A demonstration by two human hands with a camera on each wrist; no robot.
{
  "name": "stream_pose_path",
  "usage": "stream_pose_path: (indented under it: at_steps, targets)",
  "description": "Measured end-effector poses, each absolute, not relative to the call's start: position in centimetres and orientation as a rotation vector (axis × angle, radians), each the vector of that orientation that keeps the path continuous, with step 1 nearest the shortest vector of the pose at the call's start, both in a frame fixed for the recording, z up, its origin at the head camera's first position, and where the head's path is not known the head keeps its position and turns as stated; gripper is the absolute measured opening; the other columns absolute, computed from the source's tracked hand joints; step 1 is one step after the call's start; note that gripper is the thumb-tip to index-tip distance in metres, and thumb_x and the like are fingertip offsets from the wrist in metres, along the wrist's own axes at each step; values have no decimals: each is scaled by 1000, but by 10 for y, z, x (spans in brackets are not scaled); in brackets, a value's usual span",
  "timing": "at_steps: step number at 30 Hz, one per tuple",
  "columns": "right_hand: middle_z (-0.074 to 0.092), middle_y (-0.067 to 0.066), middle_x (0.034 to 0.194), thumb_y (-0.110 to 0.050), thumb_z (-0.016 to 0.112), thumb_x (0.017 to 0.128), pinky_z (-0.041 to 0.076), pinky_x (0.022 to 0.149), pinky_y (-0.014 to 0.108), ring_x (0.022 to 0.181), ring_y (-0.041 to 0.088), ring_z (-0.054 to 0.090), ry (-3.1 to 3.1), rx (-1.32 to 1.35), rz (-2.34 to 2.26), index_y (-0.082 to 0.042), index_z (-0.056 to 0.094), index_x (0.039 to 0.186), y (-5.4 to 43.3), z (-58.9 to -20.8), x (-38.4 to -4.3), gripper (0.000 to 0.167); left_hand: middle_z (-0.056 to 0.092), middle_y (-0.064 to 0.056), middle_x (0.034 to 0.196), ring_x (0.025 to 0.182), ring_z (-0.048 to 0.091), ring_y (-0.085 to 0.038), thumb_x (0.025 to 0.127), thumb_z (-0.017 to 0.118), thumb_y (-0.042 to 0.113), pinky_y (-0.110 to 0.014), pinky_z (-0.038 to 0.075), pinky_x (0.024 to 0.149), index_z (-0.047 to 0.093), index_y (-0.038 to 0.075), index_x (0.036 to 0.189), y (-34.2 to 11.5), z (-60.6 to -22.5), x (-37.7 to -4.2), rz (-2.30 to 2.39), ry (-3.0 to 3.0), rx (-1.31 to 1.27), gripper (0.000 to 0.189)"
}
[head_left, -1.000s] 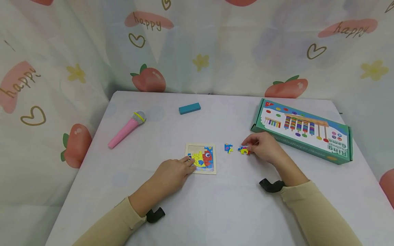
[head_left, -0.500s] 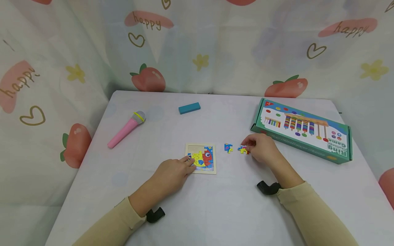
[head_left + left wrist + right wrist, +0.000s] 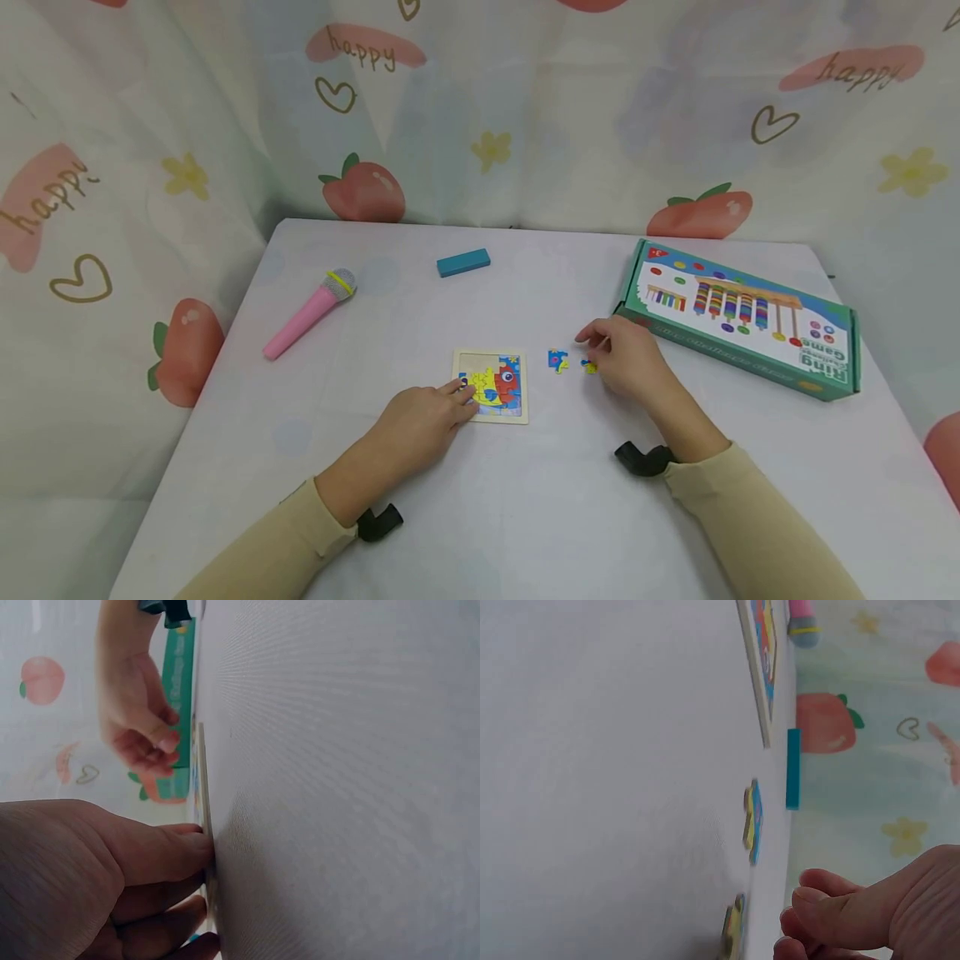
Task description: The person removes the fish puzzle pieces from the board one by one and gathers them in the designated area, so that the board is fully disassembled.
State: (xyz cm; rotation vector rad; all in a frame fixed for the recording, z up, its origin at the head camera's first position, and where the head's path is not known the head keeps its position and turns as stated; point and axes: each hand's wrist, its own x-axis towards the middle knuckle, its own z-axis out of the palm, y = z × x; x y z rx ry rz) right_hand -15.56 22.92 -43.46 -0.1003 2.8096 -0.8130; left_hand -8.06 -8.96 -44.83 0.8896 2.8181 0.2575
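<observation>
A small square jigsaw puzzle (image 3: 473,362) with a light wooden frame lies mid-table, showing a red and yellow fish and a bare corner at top left. My left hand (image 3: 420,425) grips its left side, thumb (image 3: 169,851) at the near edge and fingers over the picture. Two spots of loose pieces lie to the right: a blue and yellow puzzle piece (image 3: 557,360), and a yellow one (image 3: 589,366) partly hidden by my right hand (image 3: 632,357). That hand hovers beside them, fingers loosely bent, nothing between thumb and fingertips in the right wrist view.
A green ring game box (image 3: 738,321) lies at the back right, close behind my right hand. Farther back is a blue block (image 3: 463,262). A pink toy microphone (image 3: 310,315) rests at the left. Printed curtains stand behind and beside the white table.
My right hand has shifted left and lifted slightly off the yellow piece, which stays on the table and is now more covered. The left hand and the puzzle have not moved.
</observation>
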Motion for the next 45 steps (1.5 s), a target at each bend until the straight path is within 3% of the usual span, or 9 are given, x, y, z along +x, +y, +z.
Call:
stream_pose_path:
  at_steps: [11, 19, 28, 39, 45]
  targets:
    - [68, 8, 116, -11, 81, 94, 54, 81, 33, 94, 23, 60, 2687, -364, -861, -18, 78, 121, 158, -436, -155, 28, 68, 2, 150, 143, 63, -22, 105, 71, 25, -45, 62, 104, 76, 22, 138, -88, -449, -82, 254, 2813, 891, 34]
    - [59, 10, 127, -17, 89, 89, 57, 84, 34, 94, 22, 61, 2621, -392, -793, -23, 77, 124, 138, -439, -156, 38, 69, 2, 149, 141, 65, -21, 105, 70, 25, -46, 63, 101, 77, 21, 136, -88, -450, -82, 258, 2828, 919, 32]
    - [54, 11, 130, -16, 89, 88, 60, 106, 45, 112, 28, 61, 2628, -404, -721, -19, 76, 115, 131, -439, -152, 30, 70, 1, 147, 139, 67, -21, 105, 70, 23, -45, 64, 99, 79, 21, 133, -90, -447, -82, 267, 2843, 939, 29]
    - [52, 10, 124, -15, 87, 90, 62, 95, 41, 105, 28, 61, 2666, -413, -681, -19, 70, 107, 128, -438, -148, 24, 71, 1, 147, 138, 67, -21, 105, 71, 22, -44, 64, 99, 79, 21, 133, -89, -446, -81, 268, 2852, 934, 29]
    - [52, 11, 127, -15, 87, 90, 61, 99, 44, 111, 29, 60, 2678, -411, -721, -18, 70, 106, 128, -440, -145, 24, 71, 1, 147, 139, 67, -21, 105, 71, 22, -45, 64, 98, 79, 22, 133, -89, -446, -81, 252, 2847, 932, 29]
